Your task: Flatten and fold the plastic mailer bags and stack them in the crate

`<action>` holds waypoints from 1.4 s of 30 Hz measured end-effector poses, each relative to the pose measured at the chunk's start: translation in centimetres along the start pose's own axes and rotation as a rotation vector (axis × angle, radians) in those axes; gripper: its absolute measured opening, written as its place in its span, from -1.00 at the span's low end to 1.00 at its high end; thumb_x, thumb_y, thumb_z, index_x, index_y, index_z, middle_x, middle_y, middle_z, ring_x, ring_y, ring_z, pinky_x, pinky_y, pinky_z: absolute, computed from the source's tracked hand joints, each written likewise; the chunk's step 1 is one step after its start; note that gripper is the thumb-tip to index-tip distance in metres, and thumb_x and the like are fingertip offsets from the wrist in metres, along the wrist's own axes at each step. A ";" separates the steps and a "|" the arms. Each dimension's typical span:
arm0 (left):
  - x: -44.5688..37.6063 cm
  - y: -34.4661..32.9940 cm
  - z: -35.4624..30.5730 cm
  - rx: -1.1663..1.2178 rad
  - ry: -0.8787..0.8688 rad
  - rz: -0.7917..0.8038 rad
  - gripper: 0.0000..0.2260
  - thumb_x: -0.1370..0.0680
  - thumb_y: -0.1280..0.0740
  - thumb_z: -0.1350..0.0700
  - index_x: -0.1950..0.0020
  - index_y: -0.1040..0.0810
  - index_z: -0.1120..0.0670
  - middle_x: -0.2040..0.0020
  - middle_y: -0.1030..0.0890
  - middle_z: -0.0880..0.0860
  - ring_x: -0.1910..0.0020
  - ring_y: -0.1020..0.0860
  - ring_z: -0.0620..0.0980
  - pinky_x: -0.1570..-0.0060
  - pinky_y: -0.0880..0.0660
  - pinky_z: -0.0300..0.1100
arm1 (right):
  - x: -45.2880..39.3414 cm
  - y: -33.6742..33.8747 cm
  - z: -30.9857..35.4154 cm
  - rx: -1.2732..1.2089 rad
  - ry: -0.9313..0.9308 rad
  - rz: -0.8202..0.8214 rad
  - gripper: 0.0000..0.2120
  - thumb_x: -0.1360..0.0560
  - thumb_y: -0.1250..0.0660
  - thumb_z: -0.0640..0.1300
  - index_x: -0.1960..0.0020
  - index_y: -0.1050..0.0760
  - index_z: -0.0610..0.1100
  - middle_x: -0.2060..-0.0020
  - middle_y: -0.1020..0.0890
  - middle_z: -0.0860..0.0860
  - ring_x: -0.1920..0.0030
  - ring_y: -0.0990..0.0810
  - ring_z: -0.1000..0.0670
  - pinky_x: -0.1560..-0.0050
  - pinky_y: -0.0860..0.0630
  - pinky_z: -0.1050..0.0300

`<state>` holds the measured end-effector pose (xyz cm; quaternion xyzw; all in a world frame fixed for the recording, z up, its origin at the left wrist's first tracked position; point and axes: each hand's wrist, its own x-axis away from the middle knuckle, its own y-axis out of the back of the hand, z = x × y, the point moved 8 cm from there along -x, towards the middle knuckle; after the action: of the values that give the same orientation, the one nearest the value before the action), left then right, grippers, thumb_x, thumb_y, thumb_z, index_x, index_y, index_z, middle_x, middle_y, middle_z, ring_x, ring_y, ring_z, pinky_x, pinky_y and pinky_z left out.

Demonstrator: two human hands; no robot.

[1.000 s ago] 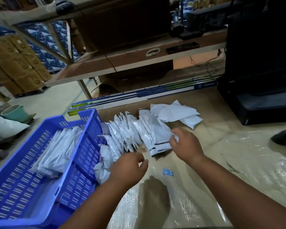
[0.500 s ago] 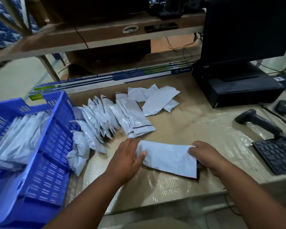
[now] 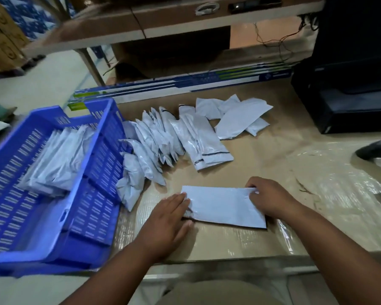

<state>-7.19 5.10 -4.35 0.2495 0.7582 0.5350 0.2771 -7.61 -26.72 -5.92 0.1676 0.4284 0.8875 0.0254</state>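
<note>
The mailer bag (image 3: 224, 208) lay crosswise before you on the bench (image 3: 262, 164): your left hand (image 3: 169, 219) pressed flat on one end, your right hand (image 3: 271, 197) pinching the other.

Left end of the mailer bag (image 3: 224, 208) hidden under the left hand (image 3: 169, 219); blue crate (image 3: 101, 164) cut off at the left edge, blurred; black scanner (image 3: 376, 150) cropped at the right edge; monitor (image 3: 356, 40) cut off above; printing on the long box (image 3: 185, 84) unreadable

Table (image 3: 262, 164) under mailers (image 3: 185, 137), crate (image 3: 107, 155)
</note>
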 end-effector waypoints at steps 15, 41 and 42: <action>-1.7 2.0 3.0 0.099 0.127 -0.048 -0.87 -0.63 -0.35 0.00 -0.12 -0.61 0.02 -0.07 -0.59 -0.04 -0.08 -0.53 0.00 -0.15 -0.51 -0.06 | 3.0 -12.8 11.4 0.643 0.685 0.050 -0.38 -0.73 0.10 0.26 -0.72 0.05 0.07 -0.72 0.10 0.01 -0.71 0.12 -0.09 -0.65 0.12 -0.30; -2.0 3.6 -1.8 0.038 0.021 -0.152 -0.67 -0.71 -0.27 -0.04 -0.36 -0.57 0.13 -0.29 -0.56 0.07 -0.28 -0.50 0.07 -0.31 -0.46 -0.04 | 3.4 -9.3 11.5 0.251 0.580 -0.022 -0.40 -0.73 0.03 0.15 -0.72 -0.03 0.02 -0.70 -0.11 0.06 -0.68 -0.01 0.12 -0.68 0.06 -0.08; -2.8 2.6 -2.5 0.019 0.025 -0.125 -0.57 -0.73 -0.20 -0.07 -0.47 -0.50 0.17 -0.42 -0.51 0.13 -0.43 -0.45 0.11 -0.44 -0.40 0.00 | 3.2 -8.5 11.2 0.209 0.516 -0.085 -0.42 -0.72 0.01 0.11 -0.71 -0.10 0.00 -0.69 -0.17 0.04 -0.67 -0.06 0.09 -0.68 0.06 -0.05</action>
<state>-6.69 2.34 -0.79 0.1976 0.7809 0.5124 0.2978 -7.86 -12.34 -5.13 -0.0805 0.5164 0.8501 -0.0646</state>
